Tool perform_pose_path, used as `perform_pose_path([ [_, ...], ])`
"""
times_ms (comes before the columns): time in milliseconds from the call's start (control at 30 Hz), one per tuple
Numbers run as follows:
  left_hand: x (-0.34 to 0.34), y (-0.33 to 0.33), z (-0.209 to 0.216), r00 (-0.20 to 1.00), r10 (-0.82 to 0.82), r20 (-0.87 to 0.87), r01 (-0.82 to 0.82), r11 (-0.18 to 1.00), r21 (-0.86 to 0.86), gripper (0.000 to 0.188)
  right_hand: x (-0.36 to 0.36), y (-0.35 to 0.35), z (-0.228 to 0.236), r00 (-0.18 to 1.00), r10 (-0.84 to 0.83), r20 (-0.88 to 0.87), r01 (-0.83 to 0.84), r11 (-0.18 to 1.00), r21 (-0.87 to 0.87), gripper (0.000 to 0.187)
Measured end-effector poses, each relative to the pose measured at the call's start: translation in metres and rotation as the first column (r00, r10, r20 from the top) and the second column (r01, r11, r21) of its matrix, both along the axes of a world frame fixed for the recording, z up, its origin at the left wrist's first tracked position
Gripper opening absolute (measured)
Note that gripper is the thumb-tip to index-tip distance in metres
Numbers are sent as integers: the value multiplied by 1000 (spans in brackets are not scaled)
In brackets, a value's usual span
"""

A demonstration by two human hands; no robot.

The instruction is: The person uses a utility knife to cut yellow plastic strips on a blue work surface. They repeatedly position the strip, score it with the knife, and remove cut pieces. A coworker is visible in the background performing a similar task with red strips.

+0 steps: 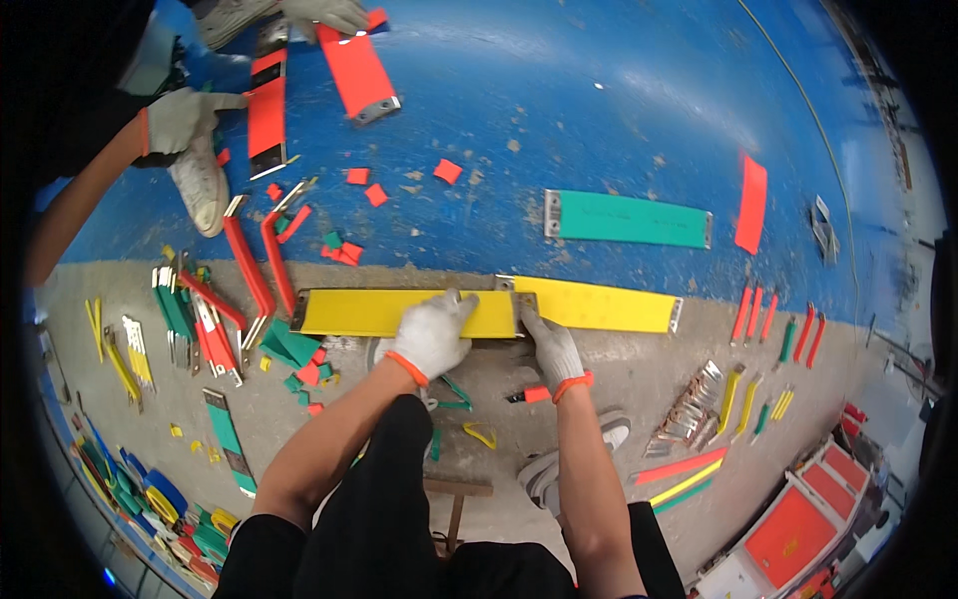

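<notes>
A flat metal busbar in a yellow sleeve [354,312] lies crosswise before me, bare dark metal showing at its right end. My left hand [436,331], in a white glove, is closed over its middle. At the bare end, the gloved fingers of my right hand [552,351] grip the metal; the thumb side is partly hidden. Just behind, a second yellow-sleeved busbar [609,304] stretches to the right with holed metal ends. Farther back, a green-sleeved busbar [629,220] rests on the blue floor.
Far left, a co-worker's gloved hand [185,120] reaches toward a red-sleeved busbar [266,115]. Red sleeve scraps [375,195] are scattered nearby. Bent red bars [246,265] lie left of my work. Bare metal pieces [689,409] are heaped at right, near a red-panelled cart [793,534].
</notes>
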State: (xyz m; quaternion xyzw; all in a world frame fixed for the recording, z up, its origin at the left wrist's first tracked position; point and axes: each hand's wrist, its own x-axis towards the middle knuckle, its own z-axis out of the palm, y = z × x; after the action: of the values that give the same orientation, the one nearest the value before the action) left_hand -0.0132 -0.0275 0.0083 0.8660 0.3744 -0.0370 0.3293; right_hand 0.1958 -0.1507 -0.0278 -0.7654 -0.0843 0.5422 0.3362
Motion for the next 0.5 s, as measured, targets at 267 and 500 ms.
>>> perform_pose_path([
  [267,-68,-25,32,515,721,-464,-543,-144,-827,51,-36,19,34,978,-185,-95,184,983,-14,26],
  [500,-66,-41,-14,-354,800,-484,179,-450,-875,35,-63,-12,108,994,-76,-78,78,997,23,26],
])
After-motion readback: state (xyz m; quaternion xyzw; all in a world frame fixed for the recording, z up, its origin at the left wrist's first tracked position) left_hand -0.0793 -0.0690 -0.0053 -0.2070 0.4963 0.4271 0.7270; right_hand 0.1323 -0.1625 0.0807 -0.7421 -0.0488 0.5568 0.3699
